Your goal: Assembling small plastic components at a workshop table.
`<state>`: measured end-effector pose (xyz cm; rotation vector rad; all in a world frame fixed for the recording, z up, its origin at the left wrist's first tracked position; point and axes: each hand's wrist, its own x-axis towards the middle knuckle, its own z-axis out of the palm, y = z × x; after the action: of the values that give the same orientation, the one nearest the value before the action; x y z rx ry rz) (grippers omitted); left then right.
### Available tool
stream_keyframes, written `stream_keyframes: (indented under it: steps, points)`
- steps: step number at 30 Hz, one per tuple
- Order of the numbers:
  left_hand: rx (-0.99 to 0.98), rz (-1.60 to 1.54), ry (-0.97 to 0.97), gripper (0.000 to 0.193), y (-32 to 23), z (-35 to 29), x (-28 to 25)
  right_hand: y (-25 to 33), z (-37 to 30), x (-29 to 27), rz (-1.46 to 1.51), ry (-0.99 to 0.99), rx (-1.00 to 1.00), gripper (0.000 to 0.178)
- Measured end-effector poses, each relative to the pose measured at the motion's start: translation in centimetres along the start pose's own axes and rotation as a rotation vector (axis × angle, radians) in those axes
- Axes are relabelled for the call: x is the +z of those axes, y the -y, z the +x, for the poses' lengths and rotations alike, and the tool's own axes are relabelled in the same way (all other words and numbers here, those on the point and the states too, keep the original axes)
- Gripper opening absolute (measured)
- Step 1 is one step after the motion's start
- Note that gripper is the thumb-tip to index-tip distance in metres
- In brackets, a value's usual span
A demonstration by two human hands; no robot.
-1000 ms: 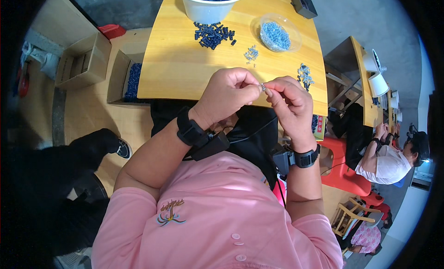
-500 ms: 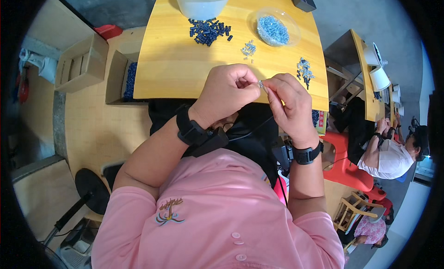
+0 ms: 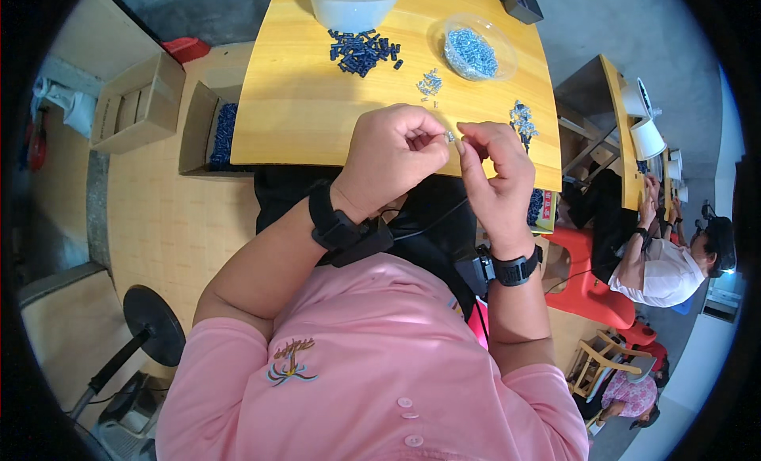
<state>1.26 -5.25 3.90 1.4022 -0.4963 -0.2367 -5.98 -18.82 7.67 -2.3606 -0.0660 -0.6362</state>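
My left hand is closed in a pinch above the table's near edge. A tiny silvery metal part pokes out at its fingertips; its exact kind is too small to make out. Close by on the right, my right hand has its thumb and forefinger tips slightly apart beside the part, with nothing visible between them. Beyond the hands lie a small heap of silvery pieces and a pile of dark blue plastic pieces. Another mixed group of small silvery and dark parts rests to the right.
On the wooden table stand a white tub of dark pieces and a clear round bowl of silvery pieces. A cardboard box with blue pieces sits left. A co-worker sits at another table on the right.
My right thumb and forefinger have parted from the small metal part they were touching. The left hand keeps its pinch, nearly in place. The co-worker's hands have shifted.
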Motion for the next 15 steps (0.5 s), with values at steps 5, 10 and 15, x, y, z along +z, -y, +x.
stream_keyframes:
  steps: [5,10,15]
  points:
    - [0.048,0.070,0.163,0.004,-0.3,-0.1,-0.7,0.0,0.0,-0.1,0.134,0.054,0.061,0.016]
    - [-0.011,0.002,0.192,0.005,-0.4,-0.4,-0.6,-0.4,-0.2,-0.1,0.181,0.066,0.067,0.012]
    - [0.053,0.026,0.133,0.007,0.0,-0.4,-0.5,-0.6,-0.6,0.2,0.389,0.076,0.328,0.009]
